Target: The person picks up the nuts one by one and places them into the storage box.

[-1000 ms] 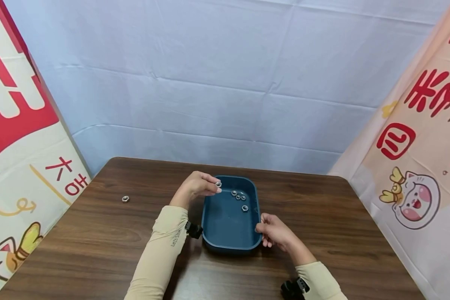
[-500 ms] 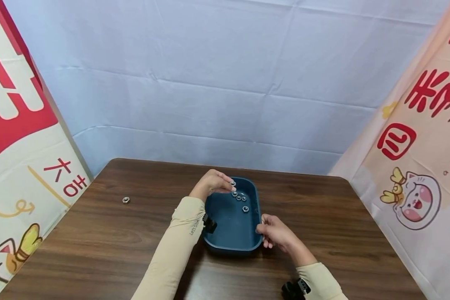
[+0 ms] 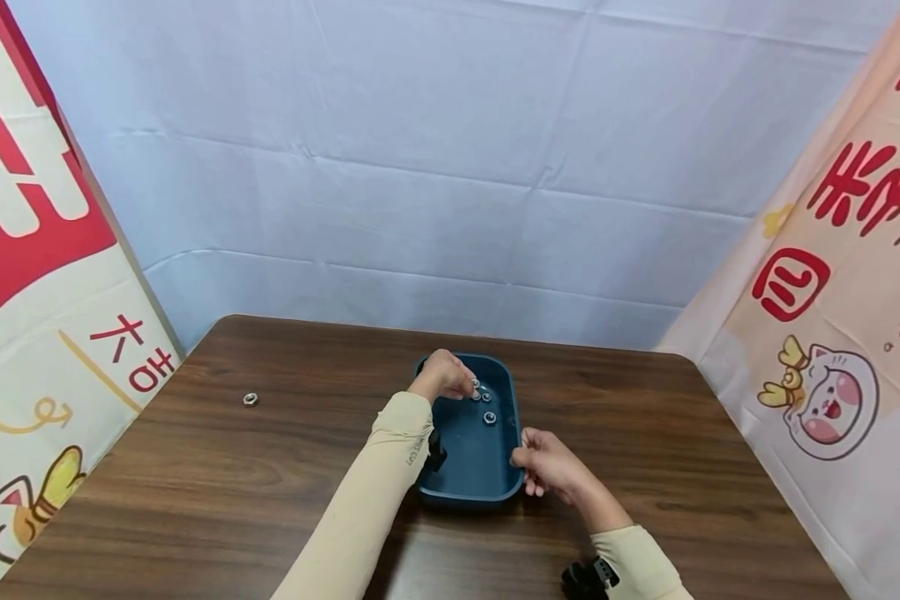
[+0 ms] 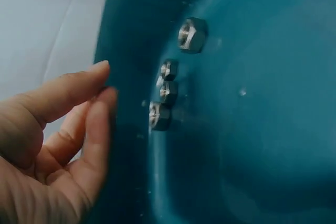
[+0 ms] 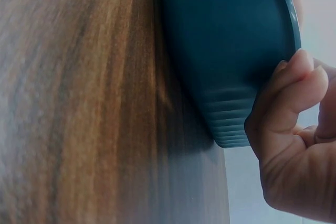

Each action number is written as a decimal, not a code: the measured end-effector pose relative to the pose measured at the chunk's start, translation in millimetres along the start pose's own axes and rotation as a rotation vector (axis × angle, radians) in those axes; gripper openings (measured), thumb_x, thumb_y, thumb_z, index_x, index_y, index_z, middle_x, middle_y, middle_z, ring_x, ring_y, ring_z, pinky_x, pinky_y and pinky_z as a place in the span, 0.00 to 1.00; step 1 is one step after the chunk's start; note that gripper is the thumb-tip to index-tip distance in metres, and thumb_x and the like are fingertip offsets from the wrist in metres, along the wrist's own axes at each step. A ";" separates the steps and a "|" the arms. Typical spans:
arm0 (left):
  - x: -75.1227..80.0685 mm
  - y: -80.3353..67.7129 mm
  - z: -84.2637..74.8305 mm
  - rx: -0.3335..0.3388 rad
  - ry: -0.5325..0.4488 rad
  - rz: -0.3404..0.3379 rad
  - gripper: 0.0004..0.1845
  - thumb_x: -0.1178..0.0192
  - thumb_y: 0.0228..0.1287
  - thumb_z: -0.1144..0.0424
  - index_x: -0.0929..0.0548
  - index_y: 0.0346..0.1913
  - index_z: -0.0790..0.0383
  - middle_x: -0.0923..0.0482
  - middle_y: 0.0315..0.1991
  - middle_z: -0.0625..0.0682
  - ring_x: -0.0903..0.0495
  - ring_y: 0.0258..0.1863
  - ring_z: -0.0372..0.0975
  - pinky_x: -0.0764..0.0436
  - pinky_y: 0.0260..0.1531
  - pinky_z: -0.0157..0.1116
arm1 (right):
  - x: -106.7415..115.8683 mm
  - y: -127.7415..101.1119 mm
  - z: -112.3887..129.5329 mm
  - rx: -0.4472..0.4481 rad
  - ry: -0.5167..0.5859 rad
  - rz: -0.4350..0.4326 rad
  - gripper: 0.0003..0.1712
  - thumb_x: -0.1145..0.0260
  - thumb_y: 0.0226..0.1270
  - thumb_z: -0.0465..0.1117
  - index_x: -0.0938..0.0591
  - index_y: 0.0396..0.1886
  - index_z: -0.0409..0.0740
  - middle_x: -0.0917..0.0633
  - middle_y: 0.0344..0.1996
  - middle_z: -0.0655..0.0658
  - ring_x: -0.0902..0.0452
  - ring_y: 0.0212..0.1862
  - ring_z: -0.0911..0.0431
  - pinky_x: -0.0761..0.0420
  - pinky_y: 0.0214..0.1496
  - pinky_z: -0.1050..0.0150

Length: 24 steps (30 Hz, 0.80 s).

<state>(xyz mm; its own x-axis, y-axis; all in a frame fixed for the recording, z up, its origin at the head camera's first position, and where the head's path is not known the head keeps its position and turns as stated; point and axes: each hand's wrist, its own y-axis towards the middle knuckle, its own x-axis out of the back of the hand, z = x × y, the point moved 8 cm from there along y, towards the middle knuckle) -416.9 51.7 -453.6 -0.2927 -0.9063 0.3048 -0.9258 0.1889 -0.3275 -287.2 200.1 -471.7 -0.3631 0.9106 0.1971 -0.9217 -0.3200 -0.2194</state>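
Note:
In the head view a dark blue tray (image 3: 465, 454) sits on the table. My left hand (image 3: 444, 375) reaches over its far left part, thumb and fingers together, pinching a small metal nut (image 3: 476, 383) at the fingertips. From the left wrist, the fingertips hide that nut. Several hex nuts lie on the tray floor, among them a larger nut (image 4: 193, 36) and a smaller nut (image 4: 168, 92). On the near right side, my right hand (image 3: 551, 462) grips the tray's rim between thumb and curled fingers, as the right wrist view also shows.
A single nut (image 3: 251, 399) lies on the brown wooden table (image 3: 270, 475) to the left. A pale cloth (image 3: 420, 167) hangs behind the far table edge. Printed banners stand on both sides.
My left hand has moved right and a little lower over the tray, carrying the pinched nut towards the nuts lying there. The right hand stays at the rim.

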 end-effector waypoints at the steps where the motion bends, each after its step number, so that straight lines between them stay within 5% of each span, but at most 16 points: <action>1: -1.2 1.5 1.8 0.010 0.015 -0.009 0.10 0.31 0.45 0.79 0.14 0.34 0.69 0.18 0.26 0.55 0.19 0.24 0.41 0.18 0.34 0.41 | -0.7 0.1 -0.4 -0.001 0.006 0.003 0.07 0.47 0.55 0.28 0.35 0.24 0.40 0.28 0.09 0.47 0.31 0.10 0.62 0.31 0.11 0.71; 10: -8.3 2.9 9.3 0.035 0.160 -0.041 0.07 0.28 0.41 0.78 0.14 0.27 0.68 0.19 0.20 0.54 0.19 0.18 0.42 0.18 0.28 0.40 | -7.5 -9.8 18.0 0.013 0.023 0.015 0.08 0.49 0.56 0.26 0.35 0.22 0.40 0.28 0.10 0.46 0.31 0.11 0.62 0.30 0.12 0.72; 24: -24.6 10.0 16.2 0.079 0.435 -0.020 0.07 0.26 0.43 0.70 0.15 0.23 0.66 0.20 0.17 0.52 0.20 0.17 0.37 0.19 0.32 0.37 | -0.2 -1.9 3.2 0.007 0.014 0.010 0.09 0.47 0.56 0.28 0.36 0.23 0.41 0.29 0.10 0.47 0.31 0.11 0.61 0.31 0.11 0.71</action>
<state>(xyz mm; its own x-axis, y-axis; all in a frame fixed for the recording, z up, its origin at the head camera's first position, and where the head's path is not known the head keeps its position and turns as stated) -415.1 69.7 -478.8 -0.3642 -0.6629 0.6542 -0.9160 0.1279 -0.3803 -285.7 199.7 -468.3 -0.3707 0.9109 0.1811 -0.9188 -0.3311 -0.2151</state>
